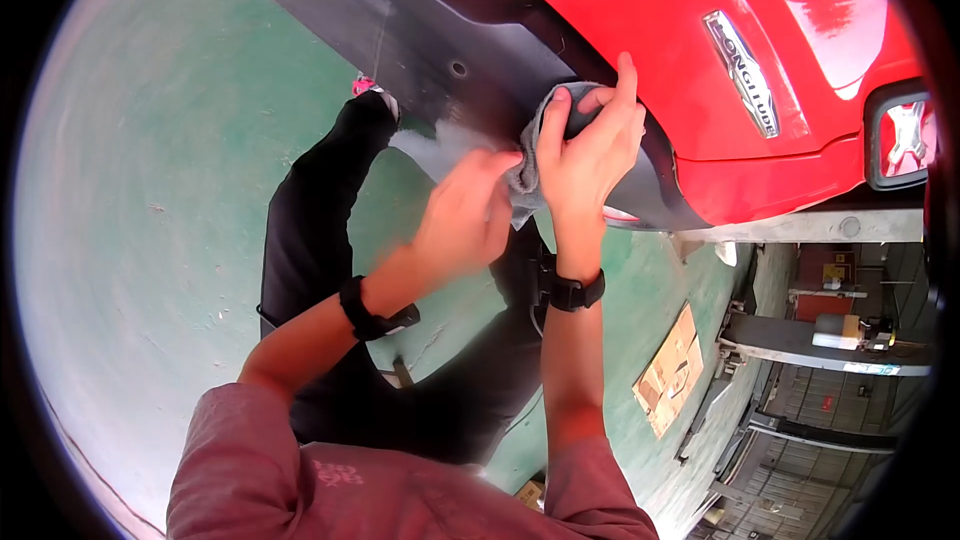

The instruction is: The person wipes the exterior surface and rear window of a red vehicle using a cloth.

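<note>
Because the grey cloth (527, 174) against the dark bumper (480, 45) looks light, soft and floppy, it's likely best held by its bunched folds, where the right hand (590, 162) pinches it, though the blurred left hand's (460, 215) grip I can't tell.

A green floor (170, 210), scattered with flattened cardboard (672, 370), stretches toward grey panelled walling (802, 395).

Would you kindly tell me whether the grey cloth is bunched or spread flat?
Bunched: the grey cloth shows thick, overlapping folds beside the right hand.
</note>
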`<action>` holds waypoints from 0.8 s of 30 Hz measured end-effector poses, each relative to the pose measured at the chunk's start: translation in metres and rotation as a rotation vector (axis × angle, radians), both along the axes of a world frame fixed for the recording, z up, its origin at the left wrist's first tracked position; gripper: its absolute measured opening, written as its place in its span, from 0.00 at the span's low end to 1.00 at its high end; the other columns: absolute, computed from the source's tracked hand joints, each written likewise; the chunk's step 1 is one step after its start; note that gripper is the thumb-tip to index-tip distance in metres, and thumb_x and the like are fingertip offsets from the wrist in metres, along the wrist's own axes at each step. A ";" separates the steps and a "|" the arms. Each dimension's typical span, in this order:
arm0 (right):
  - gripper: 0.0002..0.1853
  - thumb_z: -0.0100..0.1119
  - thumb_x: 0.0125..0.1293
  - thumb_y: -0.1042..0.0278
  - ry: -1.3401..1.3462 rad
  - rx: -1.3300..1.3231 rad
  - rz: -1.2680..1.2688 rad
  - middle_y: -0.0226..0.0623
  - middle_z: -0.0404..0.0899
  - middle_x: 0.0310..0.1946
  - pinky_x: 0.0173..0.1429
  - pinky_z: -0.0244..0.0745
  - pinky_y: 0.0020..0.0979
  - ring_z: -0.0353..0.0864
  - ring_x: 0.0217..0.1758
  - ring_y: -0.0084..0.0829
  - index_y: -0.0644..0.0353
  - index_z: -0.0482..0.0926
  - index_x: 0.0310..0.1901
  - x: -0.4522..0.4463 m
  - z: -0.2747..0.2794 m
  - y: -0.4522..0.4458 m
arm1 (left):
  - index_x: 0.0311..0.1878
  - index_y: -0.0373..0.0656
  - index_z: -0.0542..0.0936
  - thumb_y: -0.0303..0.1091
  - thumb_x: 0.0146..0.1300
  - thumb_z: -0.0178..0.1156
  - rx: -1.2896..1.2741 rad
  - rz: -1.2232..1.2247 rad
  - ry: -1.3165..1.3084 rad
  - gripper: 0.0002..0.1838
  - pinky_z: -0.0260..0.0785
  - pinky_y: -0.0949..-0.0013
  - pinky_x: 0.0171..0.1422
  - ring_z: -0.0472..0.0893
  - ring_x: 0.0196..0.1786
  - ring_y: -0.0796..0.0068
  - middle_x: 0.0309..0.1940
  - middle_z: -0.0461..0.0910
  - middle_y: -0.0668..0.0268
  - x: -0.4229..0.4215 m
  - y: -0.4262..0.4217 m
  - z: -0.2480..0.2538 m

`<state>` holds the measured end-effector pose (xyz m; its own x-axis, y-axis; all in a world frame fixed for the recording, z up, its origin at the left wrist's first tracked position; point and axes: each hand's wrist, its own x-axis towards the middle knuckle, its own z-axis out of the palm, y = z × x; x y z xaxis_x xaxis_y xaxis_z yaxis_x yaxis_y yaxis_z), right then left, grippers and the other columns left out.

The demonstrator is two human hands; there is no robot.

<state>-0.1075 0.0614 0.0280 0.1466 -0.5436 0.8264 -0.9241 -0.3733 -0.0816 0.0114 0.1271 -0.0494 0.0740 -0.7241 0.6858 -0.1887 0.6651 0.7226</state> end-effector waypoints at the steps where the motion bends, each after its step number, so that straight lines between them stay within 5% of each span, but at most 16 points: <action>1: 0.26 0.63 0.62 0.71 0.042 0.027 -0.036 0.37 0.74 0.37 0.43 0.66 0.42 0.71 0.38 0.41 0.67 0.75 0.63 0.003 0.005 0.000 | 0.60 0.34 0.72 0.12 0.60 0.57 0.017 -0.006 0.003 0.23 0.74 0.61 0.43 0.80 0.38 0.54 0.42 0.78 0.51 -0.001 0.005 -0.001; 6: 0.25 0.63 0.60 0.72 0.242 0.020 -0.279 0.37 0.72 0.35 0.43 0.67 0.42 0.72 0.39 0.41 0.64 0.80 0.61 0.026 -0.003 -0.003 | 0.62 0.33 0.71 0.12 0.59 0.55 0.191 -0.003 0.012 0.25 0.75 0.61 0.46 0.81 0.41 0.52 0.45 0.77 0.49 0.007 0.028 -0.009; 10: 0.28 0.62 0.57 0.78 0.194 0.153 0.225 0.35 0.72 0.36 0.48 0.67 0.41 0.72 0.43 0.38 0.60 0.80 0.63 0.036 -0.008 0.003 | 0.63 0.33 0.71 0.11 0.58 0.55 0.191 0.026 0.015 0.26 0.76 0.62 0.47 0.81 0.41 0.52 0.46 0.77 0.48 0.015 0.030 -0.009; 15: 0.29 0.62 0.64 0.78 -0.005 0.047 0.156 0.34 0.73 0.33 0.54 0.68 0.40 0.71 0.40 0.37 0.66 0.73 0.69 0.031 -0.029 0.001 | 0.62 0.33 0.71 0.11 0.58 0.54 0.151 0.032 -0.015 0.27 0.76 0.61 0.47 0.81 0.42 0.51 0.45 0.77 0.48 0.026 0.032 -0.009; 19: 0.27 0.62 0.62 0.82 -0.191 0.052 0.198 0.37 0.74 0.32 0.48 0.72 0.41 0.73 0.37 0.40 0.67 0.75 0.65 0.026 -0.034 0.013 | 0.62 0.33 0.72 0.11 0.58 0.55 0.132 0.019 -0.036 0.26 0.76 0.62 0.47 0.81 0.41 0.51 0.44 0.77 0.49 0.028 0.037 -0.004; 24: 0.14 0.60 0.69 0.80 -0.309 0.005 0.107 0.37 0.73 0.34 0.39 0.70 0.34 0.72 0.33 0.32 0.65 0.81 0.55 -0.012 -0.016 0.059 | 0.61 0.33 0.73 0.11 0.57 0.56 0.059 -0.025 -0.109 0.26 0.73 0.62 0.41 0.79 0.37 0.53 0.41 0.77 0.50 0.033 0.057 0.004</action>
<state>-0.1192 0.1208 0.0123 -0.0545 -0.5425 0.8383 -0.8108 -0.4659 -0.3542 0.0448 0.1836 -0.0455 -0.0171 -0.7643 0.6447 -0.2520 0.6272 0.7369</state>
